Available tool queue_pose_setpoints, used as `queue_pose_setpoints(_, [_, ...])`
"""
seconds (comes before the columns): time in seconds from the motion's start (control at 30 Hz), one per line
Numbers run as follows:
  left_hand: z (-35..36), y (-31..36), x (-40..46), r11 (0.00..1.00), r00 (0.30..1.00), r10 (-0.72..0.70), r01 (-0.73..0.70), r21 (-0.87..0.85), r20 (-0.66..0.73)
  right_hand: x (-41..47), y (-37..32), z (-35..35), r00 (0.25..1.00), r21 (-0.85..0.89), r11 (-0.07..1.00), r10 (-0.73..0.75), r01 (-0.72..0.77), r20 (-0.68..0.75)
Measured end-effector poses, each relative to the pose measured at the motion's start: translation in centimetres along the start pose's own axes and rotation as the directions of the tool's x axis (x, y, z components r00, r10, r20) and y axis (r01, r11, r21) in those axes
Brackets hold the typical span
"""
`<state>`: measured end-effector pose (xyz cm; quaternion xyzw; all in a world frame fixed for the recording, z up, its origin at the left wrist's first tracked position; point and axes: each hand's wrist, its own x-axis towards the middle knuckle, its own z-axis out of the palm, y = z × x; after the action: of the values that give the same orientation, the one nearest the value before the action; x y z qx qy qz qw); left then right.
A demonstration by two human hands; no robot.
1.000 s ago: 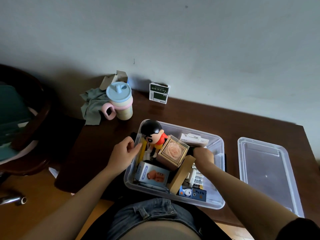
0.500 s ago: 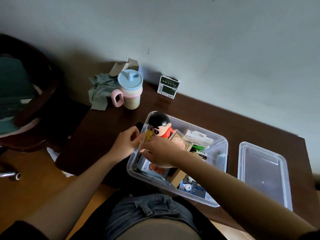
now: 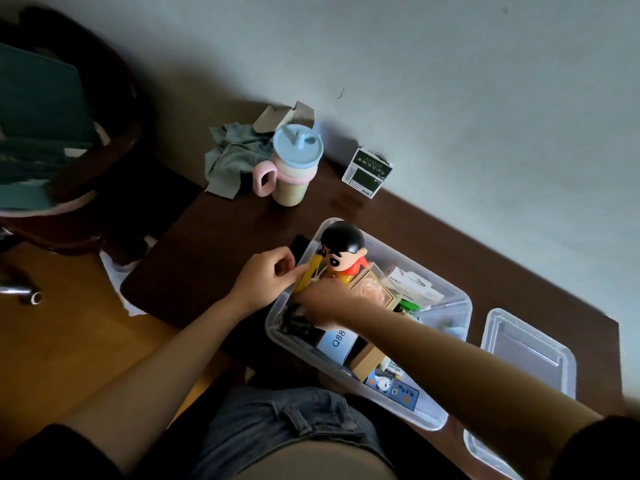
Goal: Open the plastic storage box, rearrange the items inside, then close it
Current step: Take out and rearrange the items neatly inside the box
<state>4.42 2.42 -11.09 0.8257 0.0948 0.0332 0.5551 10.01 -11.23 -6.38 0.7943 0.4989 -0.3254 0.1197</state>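
Observation:
The clear plastic storage box (image 3: 453, 299) stands open on the dark table, and its lid (image 3: 526, 344) lies flat to its right. Inside stand a black-haired toy figure (image 3: 341, 251), a clear rose box (image 3: 375, 289), a pale blue "Q88" box (image 3: 337, 341), a brown carton (image 3: 367, 360) and a blue card (image 3: 393, 389). At the box's left rim my left hand (image 3: 266, 278) pinches a yellow item (image 3: 308, 275). My right hand (image 3: 325, 303) reaches across into the box's left part below the figure. Its fingers are blurred and partly hidden.
A lidded cup with a pink handle (image 3: 294, 168), a grey-green cloth (image 3: 232, 161), a torn cardboard piece (image 3: 284, 116) and a small green-and-white carton (image 3: 367, 171) sit along the wall. A dark wooden chair (image 3: 86, 168) stands off the table's left edge.
My right hand moved from the right of the rose box across to the box's left part. The pale blue box now shows its "Q88" face. My left hand stayed at the left rim.

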Motion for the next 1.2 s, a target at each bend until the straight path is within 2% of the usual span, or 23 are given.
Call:
queue_pose_setpoints(0.13, [0.0,-0.1,-0.2,1.000,1.000,0.017,-0.017,-0.022,-0.007,0.5,-0.9,0.6,0.999,-0.146,0.989,-0.004,0.010,0.039])
queue_pose_setpoints(0.37, [0.2,0.2,-0.2,0.999,0.999,0.012,-0.013,-0.034,-0.033,1.1,-0.2,1.2,0.998,-0.163,0.986,-0.038,0.029,-0.055])
queue_pose_setpoints(0.47, [0.2,0.1,-0.3,0.999,0.999,0.014,-0.015,-0.039,-0.043,1.2,0.0,1.4,0.997,-0.141,0.987,-0.077,0.079,0.016])
queue_pose_setpoints(0.53, [0.2,0.1,-0.3,0.999,0.999,0.014,-0.015,-0.036,-0.044,1.4,-0.4,1.6,0.995,-0.097,0.994,-0.045,0.053,0.087])
queue_pose_setpoints(0.63, [0.2,0.2,-0.2,1.000,0.999,-0.006,0.006,-0.007,-0.034,2.1,-1.6,2.4,0.996,-0.014,0.998,0.066,-0.065,0.067])
queue_pose_setpoints(0.73, [0.2,0.1,-0.1,0.999,0.999,-0.032,0.032,0.015,-0.036,2.6,-2.6,3.3,0.981,-0.040,0.983,0.183,-0.181,0.057])
queue_pose_setpoints(0.83, [0.3,0.1,-0.1,0.999,0.999,-0.035,0.036,0.028,-0.038,3.3,-2.6,4.0,0.972,-0.051,0.974,0.222,-0.219,0.075])
queue_pose_setpoints(0.93, [0.2,0.2,-0.1,0.998,0.999,-0.040,0.042,0.047,-0.037,4.3,-2.6,4.3,0.959,-0.172,0.956,0.260,-0.239,0.112])
queue_pose_setpoints(1.07, [0.1,0.3,0.0,0.997,0.998,-0.054,0.056,0.060,-0.024,4.8,-2.7,4.1,0.942,-0.409,0.894,0.279,-0.184,0.186])
queue_pose_setpoints(1.13, [0.1,0.4,0.0,0.996,0.998,-0.057,0.059,0.069,-0.026,5.0,-2.8,4.1,0.937,-0.418,0.889,0.289,-0.187,0.195])
queue_pose_setpoints(1.2, [0.1,0.4,0.0,0.995,0.998,-0.056,0.058,0.081,-0.030,5.3,-2.9,4.4,0.931,-0.356,0.907,0.309,-0.226,0.196])
